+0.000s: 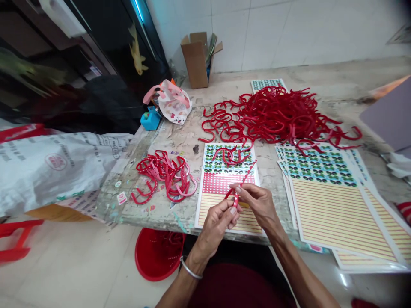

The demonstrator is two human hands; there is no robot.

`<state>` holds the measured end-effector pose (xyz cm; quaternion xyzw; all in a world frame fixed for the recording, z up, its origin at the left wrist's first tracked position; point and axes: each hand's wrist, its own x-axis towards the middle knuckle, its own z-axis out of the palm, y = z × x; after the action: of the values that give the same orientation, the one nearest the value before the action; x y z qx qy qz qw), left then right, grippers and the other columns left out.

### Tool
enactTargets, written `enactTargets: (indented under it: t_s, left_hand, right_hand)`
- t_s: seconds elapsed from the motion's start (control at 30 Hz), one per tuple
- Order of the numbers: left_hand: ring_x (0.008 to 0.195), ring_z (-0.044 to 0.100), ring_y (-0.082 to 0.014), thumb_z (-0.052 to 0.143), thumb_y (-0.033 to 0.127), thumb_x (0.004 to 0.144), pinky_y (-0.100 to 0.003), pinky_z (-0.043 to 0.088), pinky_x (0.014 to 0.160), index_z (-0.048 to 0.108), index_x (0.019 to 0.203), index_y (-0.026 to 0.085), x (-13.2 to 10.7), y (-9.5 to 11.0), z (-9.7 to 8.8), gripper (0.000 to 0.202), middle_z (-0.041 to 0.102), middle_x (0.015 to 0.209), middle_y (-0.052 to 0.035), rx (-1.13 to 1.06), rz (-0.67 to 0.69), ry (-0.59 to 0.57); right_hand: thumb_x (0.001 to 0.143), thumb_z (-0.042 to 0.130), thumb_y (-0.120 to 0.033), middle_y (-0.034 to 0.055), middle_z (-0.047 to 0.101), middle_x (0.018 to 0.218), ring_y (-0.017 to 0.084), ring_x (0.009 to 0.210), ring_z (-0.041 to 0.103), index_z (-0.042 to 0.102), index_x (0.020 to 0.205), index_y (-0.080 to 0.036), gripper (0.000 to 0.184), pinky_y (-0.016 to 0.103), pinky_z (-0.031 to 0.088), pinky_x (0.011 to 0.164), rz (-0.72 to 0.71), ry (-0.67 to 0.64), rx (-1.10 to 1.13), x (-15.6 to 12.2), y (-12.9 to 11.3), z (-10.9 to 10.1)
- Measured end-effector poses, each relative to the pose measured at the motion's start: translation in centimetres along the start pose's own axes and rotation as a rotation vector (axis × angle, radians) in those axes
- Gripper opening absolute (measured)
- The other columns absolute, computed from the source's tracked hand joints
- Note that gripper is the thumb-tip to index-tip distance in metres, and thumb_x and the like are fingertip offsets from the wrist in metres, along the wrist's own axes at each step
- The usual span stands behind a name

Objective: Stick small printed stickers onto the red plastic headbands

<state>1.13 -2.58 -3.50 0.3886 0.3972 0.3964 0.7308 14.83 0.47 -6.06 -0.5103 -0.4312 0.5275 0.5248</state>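
Note:
My left hand point(221, 216) has its fingers closed on a curved red band point(236, 199) that looks like a hairband, with white marks along it. Beside it, my right hand point(255, 199) pinches a thin red strip point(249, 171) with pale marks, which slants up and away from the fingertips. Both hands are close together over a sticker sheet point(208, 205) with printed green-blue, red and yellow rows. Several red bands point(233, 156) lie on that sheet's far end. My fingers partly hide where the strip meets the held band.
A big heap of red bands point(279, 113) covers the back right. A smaller pile of bands point(165, 175) lies left. Stacked sticker sheets point(340, 214) overhang the right front edge. Behind stand a cardboard box point(195, 64) and a printed bag point(175, 102). A red basket point(157, 256) is below.

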Motion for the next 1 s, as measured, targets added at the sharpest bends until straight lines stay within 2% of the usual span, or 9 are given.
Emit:
enactTargets:
  t_s: [0.2,0.33,0.43,0.53,0.67,0.87,1.0]
  left_hand:
    - [0.063,0.049,-0.0125,0.054,0.035,0.08,-0.025,0.038,0.064,0.063,0.082,0.014,0.1,0.8,-0.3,0.022,0.056,0.07,-0.0026,0.07,-0.001,-0.022]
    - [0.062,0.049,-0.0125,0.05,0.038,0.083,-0.026,0.039,0.066,0.063,0.077,0.013,0.4,1.2,0.0,0.029,0.057,0.069,-0.0033,0.089,0.028,-0.013]
    - [0.06,0.046,-0.0112,0.044,0.038,0.086,-0.025,0.038,0.064,0.064,0.083,0.013,0.3,1.2,0.2,0.031,0.055,0.068,-0.0028,0.058,0.021,-0.026]
    - [0.06,0.043,-0.0107,0.045,0.035,0.086,-0.024,0.035,0.06,0.063,0.095,0.013,0.1,0.9,0.1,0.029,0.052,0.067,-0.0016,0.09,0.003,-0.053]
    - [0.058,0.038,-0.0101,0.048,0.034,0.085,-0.022,0.031,0.056,0.062,0.1,0.012,-0.2,0.7,-0.2,0.03,0.045,0.063,0.0006,0.155,-0.001,-0.066]
    - [0.068,0.043,-0.0127,0.055,0.033,0.081,-0.022,0.034,0.062,0.065,0.093,0.016,-0.1,0.8,-0.1,0.024,0.055,0.08,-0.0037,0.246,0.012,0.005]
    - [0.06,0.041,-0.011,0.057,0.033,0.079,-0.022,0.032,0.057,0.065,0.084,0.015,0.3,0.2,-0.4,0.021,0.053,0.069,-0.0012,0.256,0.006,0.035]
  right_hand:
    - [0.075,0.063,-0.031,0.0062,0.069,0.086,0.017,0.072,0.064,0.069,0.078,-0.018,0.015,0.025,0.055,0.058,-0.117,-0.017,-0.127,-0.8,-0.6,0.3]
    - [0.075,0.063,-0.027,0.0073,0.068,0.086,0.017,0.073,0.064,0.069,0.078,-0.018,0.012,0.022,0.053,0.052,-0.195,-0.022,-0.152,-1.3,-1.1,0.6]
    - [0.077,0.061,-0.03,0.0058,0.068,0.084,0.015,0.063,0.063,0.068,0.079,-0.018,0.014,0.022,0.051,0.047,-0.151,-0.009,-0.139,-1.3,-1.1,0.6]
    - [0.077,0.061,-0.032,0.003,0.066,0.076,0.014,0.063,0.062,0.068,0.075,-0.018,0.016,0.022,0.05,0.051,-0.138,0.03,-0.185,-1.1,-0.9,0.2]
    - [0.079,0.059,-0.031,0.0015,0.065,0.069,0.013,0.062,0.06,0.067,0.074,-0.017,0.017,0.021,0.048,0.053,-0.217,0.059,-0.31,-0.9,-0.8,-0.1]
    - [0.082,0.055,-0.026,0.0027,0.065,0.073,0.015,0.065,0.06,0.064,0.073,-0.019,0.014,0.026,0.049,0.06,-0.418,0.118,-0.475,-1.1,-1.1,-0.1]
    - [0.081,0.055,-0.019,0.005,0.068,0.08,0.018,0.075,0.063,0.063,0.075,-0.02,0.01,0.032,0.05,0.07,-0.541,0.152,-0.522,-1.4,-1.0,0.0]
